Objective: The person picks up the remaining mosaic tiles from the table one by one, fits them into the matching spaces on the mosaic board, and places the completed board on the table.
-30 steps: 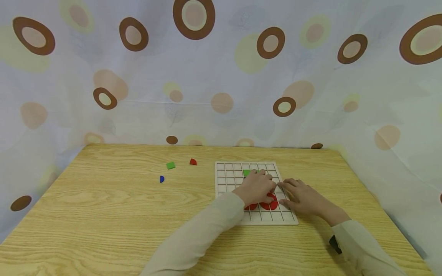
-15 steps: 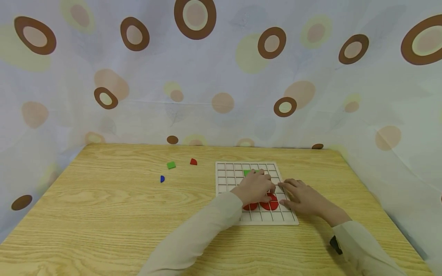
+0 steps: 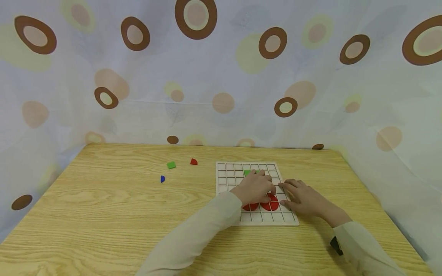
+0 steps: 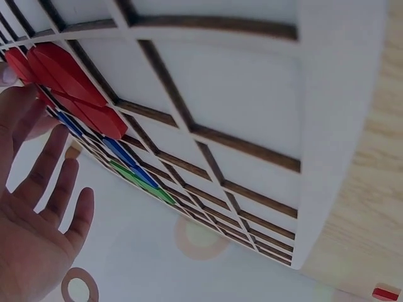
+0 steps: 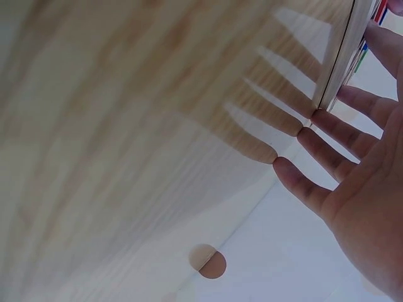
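Note:
A white grid board (image 3: pixel 256 217) lies on the table. On it are red rounded pieces (image 3: pixel 271 204), blue pieces (image 4: pixel 119 153) and green pieces (image 4: pixel 148 187). My left hand (image 3: pixel 253 188) reaches over the board, thumb and index fingertips right at a red piece in the far-left part of the left wrist view; its other fingers are loosely spread. Palm and fingers hide the board's middle in the head view. My right hand (image 3: pixel 305 198) rests at the board's right edge, fingers spread, several fingertips touching the tabletop beside the edge (image 5: pixel 340 63) in the right wrist view.
Left of the board on the wooden table (image 3: pixel 103 214) lie a loose green piece (image 3: pixel 171 165), a red quarter-round piece (image 3: pixel 194 162) and a blue half-round piece (image 3: pixel 162 179). A patterned curtain (image 3: pixel 193 76) stands behind the table. A dark object (image 3: pixel 335 245) sits by the right sleeve.
The scene shifts very slightly in the head view. Both hands stay almost where they were, and the pieces on the board and table keep their places.

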A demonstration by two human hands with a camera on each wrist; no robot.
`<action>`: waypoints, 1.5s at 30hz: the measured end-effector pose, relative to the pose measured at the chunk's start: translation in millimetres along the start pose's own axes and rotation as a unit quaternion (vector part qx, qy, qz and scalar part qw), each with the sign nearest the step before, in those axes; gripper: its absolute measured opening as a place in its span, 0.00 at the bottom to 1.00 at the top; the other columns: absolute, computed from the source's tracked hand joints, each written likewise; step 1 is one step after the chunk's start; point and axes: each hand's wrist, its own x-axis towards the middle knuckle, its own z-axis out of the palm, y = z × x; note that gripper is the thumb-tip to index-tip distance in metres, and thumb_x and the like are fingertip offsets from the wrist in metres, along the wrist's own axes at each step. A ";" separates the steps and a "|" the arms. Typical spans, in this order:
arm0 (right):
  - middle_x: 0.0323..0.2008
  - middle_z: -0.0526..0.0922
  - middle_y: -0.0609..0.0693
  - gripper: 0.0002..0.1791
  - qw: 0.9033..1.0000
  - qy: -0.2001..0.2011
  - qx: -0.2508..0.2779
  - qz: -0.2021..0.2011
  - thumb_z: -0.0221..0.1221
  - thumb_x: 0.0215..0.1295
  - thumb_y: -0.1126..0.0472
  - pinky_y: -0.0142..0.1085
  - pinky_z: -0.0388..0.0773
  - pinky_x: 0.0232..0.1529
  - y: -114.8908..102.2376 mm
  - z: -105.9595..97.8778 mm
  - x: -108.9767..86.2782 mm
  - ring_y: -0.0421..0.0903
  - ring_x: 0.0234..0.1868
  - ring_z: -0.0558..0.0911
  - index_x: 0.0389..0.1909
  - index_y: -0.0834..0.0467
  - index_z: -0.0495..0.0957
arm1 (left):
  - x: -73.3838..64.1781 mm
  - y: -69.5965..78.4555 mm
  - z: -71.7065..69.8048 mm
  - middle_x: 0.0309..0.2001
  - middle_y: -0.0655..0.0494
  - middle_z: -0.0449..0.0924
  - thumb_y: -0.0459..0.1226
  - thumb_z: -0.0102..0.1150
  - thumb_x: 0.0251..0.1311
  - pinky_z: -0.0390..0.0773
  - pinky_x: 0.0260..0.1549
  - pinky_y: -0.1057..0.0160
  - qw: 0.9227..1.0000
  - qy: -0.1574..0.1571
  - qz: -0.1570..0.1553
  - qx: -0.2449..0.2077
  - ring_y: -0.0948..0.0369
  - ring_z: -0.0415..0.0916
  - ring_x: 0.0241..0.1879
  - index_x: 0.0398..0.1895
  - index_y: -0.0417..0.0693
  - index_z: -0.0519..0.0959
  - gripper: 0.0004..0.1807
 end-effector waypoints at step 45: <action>0.57 0.70 0.60 0.30 1.000 -0.001 0.002 0.007 0.55 0.61 0.46 0.57 0.69 0.50 -1.2 -0.8 -0.5 0.61 0.56 0.70 0.60 0.58 0.68 | -22.3 -33.6 -1.8 0.51 0.66 0.76 0.51 0.56 0.57 0.68 0.55 0.56 0.998 0.029 0.013 -0.046 0.61 0.68 0.53 0.48 0.68 0.77 0.15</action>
